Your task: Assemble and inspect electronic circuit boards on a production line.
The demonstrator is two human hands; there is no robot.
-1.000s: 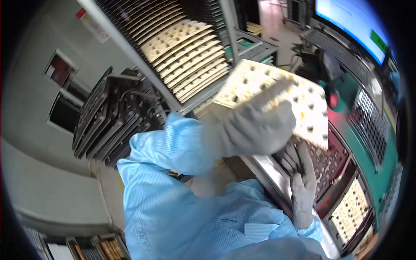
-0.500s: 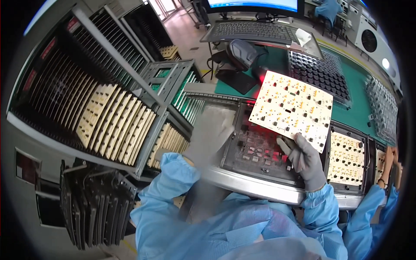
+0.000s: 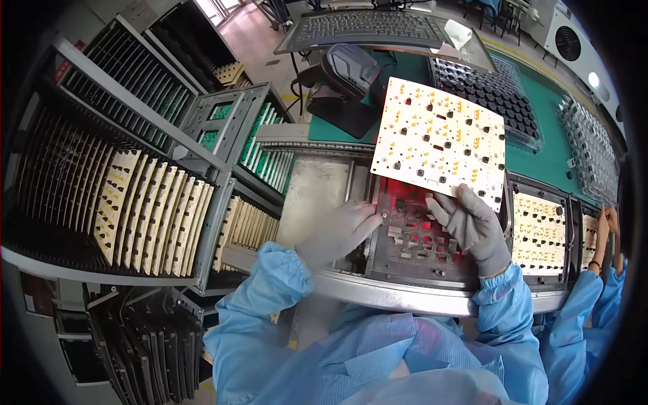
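Note:
My right hand (image 3: 472, 226), in a grey glove, pinches the lower edge of a cream circuit board (image 3: 439, 138) with small black and yellow parts. The board is tilted up above a black fixture tray (image 3: 422, 236), where red light falls on several raised blocks. My left hand (image 3: 344, 233), also gloved, reaches over to the tray's left edge. Its fingers are stretched out with the tips at that edge; whether they press on it I cannot tell. A scanner-like grey and black device (image 3: 351, 71) stands behind the board.
Slotted racks (image 3: 155, 209) of upright cream boards stand at left. Another loaded fixture (image 3: 538, 233) sits right of the tray. Plastic trays of black parts (image 3: 486, 101) lie on the green mat. A keyboard (image 3: 368, 27) is at the back. Another person's hands (image 3: 601, 236) work at far right.
My left hand, blurred before, has moved right to the tray's left edge. The right hand still holds the board. The whole view has shifted, with the board now higher in it.

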